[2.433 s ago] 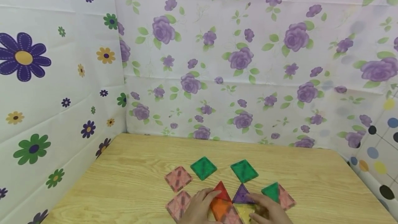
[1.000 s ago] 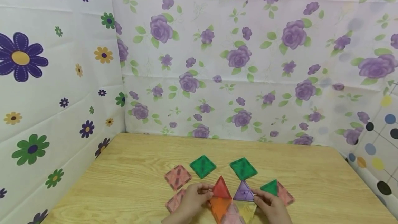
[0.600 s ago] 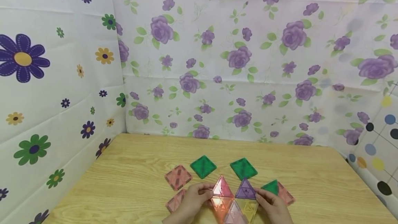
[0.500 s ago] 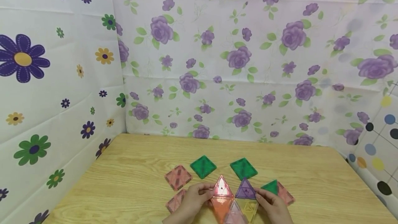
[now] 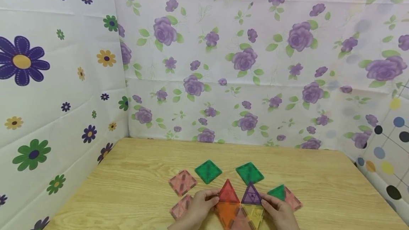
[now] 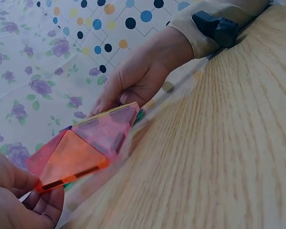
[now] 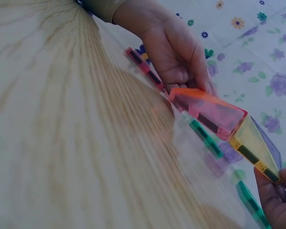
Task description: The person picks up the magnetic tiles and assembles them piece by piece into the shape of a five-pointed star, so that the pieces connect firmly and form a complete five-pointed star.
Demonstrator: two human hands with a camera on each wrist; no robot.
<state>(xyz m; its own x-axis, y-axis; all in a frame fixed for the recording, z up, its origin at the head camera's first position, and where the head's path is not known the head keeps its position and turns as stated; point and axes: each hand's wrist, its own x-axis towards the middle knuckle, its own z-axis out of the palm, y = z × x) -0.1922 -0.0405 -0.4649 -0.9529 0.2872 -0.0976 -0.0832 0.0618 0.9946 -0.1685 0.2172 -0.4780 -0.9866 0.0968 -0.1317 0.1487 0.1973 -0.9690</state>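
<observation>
In the lower middle of the head view, we see the left hand [image 5: 201, 205] and the right hand [image 5: 279, 210] holding between them a group of joined tiles [image 5: 240, 213]. The fingers of both hands are closed in a pinch on its outer edges: on the left where the red triangle [image 5: 228, 192] meets the orange triangle [image 5: 227, 214], on the right where the purple triangle [image 5: 251, 193] meets the yellow triangle [image 5: 254, 215]. At the bottom edge of the frame, a pink triangle [image 5: 241, 220] sits between orange and yellow. From both wrist views, we see the group raised above the table [image 5: 137, 173]. Behind it lie the left green diamond [image 5: 208, 171] and the right green diamond [image 5: 250, 173]. Near the left hand we find the upper pink diamond [image 5: 183, 182] and the lower pink diamond [image 5: 180, 207], partly hidden; near the right hand, a green-and-pink diamond [image 5: 292, 198].
</observation>
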